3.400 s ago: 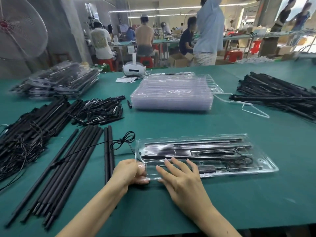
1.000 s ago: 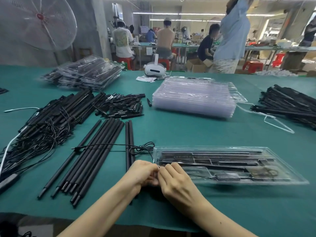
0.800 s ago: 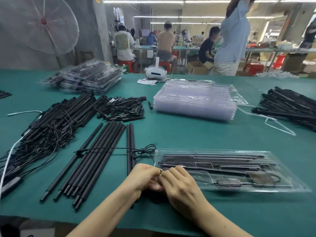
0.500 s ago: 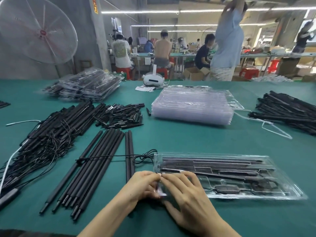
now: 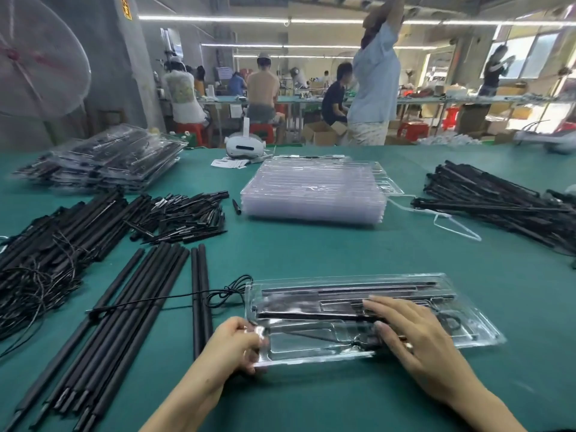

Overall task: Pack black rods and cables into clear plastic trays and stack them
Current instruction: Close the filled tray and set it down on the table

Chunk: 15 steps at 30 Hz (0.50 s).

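Gripping the left end of the clear plastic clamshell tray [image 5: 405, 307], my left hand [image 5: 232, 347] curls round its corner, while my right hand [image 5: 417, 341] lies flat on the lid, fingers straight. That tray, holding black rods, sits on the green table [image 5: 311, 251] at lower centre; loose long black rods [image 5: 124, 307] lie at lower left.

Right hand [image 5: 417, 341] covers the packed tray's [image 5: 311, 344] middle parts; fan [image 5: 34, 57] cut off by left edge; rods [image 5: 103, 332] run off the bottom.
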Each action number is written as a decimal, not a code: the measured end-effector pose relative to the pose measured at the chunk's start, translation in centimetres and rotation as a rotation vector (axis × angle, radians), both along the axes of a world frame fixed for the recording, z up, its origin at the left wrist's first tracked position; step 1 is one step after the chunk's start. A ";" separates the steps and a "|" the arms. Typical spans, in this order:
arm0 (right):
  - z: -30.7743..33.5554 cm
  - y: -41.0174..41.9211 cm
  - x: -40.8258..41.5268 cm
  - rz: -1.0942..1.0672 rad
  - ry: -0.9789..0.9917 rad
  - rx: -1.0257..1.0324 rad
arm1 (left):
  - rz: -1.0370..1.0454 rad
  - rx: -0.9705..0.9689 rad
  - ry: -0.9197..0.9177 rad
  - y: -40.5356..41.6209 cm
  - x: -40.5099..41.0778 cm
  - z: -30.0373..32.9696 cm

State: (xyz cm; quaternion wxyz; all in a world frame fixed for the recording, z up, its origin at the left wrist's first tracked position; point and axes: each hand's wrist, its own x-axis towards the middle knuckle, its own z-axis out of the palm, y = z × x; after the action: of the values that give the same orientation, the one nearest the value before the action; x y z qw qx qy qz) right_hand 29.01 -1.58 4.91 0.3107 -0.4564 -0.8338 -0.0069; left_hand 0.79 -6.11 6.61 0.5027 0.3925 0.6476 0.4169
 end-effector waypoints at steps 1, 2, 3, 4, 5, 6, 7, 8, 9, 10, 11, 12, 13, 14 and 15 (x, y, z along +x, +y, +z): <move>0.1 0.4 0.9 -0.100 0.058 0.014 | 0.007 0.006 0.014 0.1 0.1 -0.1; 0.0 0.8 2.0 -0.259 0.117 0.024 | 0.016 0.016 0.029 0.3 0.2 -0.2; 0.1 1.2 3.2 -0.449 0.153 -0.002 | 0.026 0.028 0.040 0.5 0.2 -0.3; 0.2 1.6 4.7 -0.627 0.153 -0.086 | 0.040 0.039 0.047 0.6 0.3 -0.4; 0.3 1.8 6.1 -0.758 0.131 -0.212 | 0.058 0.050 0.049 0.8 0.4 -0.5; 0.3 1.9 7.4 -0.824 0.126 -0.338 | 0.080 0.061 0.044 0.9 0.6 -0.6; 0.3 1.7 8.4 -0.829 0.158 -0.427 | 0.104 0.073 0.038 1.1 0.7 -0.6; 0.2 1.5 9.1 -0.799 0.209 -0.471 | 0.126 0.086 0.032 1.2 0.9 -0.5; 0.3 1.1 9.6 -0.759 0.253 -0.485 | 0.146 0.100 0.028 1.3 1.0 -0.4; 0.5 0.7 9.9 -0.728 0.289 -0.494 | 0.160 0.114 0.023 1.5 1.3 -0.4; 0.6 0.5 10.1 -0.705 0.327 -0.518 | 0.169 0.119 0.023 1.6 1.4 -0.4; 0.7 0.4 10.5 -0.688 0.376 -0.547 | 0.174 0.110 0.017 1.7 1.7 -0.3; 0.9 0.5 10.8 -0.673 0.423 -0.582 | 0.175 0.096 0.011 1.8 1.8 -0.4; 1.0 0.7 11.2 -0.659 0.458 -0.611 | 0.167 0.083 -0.004 1.9 1.9 -0.4; 1.1 0.9 11.6 -0.651 0.475 -0.637 | 0.161 0.065 -0.023 2.0 2.0 -0.3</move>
State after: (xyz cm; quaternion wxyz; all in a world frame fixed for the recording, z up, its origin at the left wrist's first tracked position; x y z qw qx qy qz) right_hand 40.57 -0.69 6.03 0.3189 -0.7534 -0.5154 0.2549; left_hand 2.77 -4.12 6.33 0.4619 0.3504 0.6575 0.4812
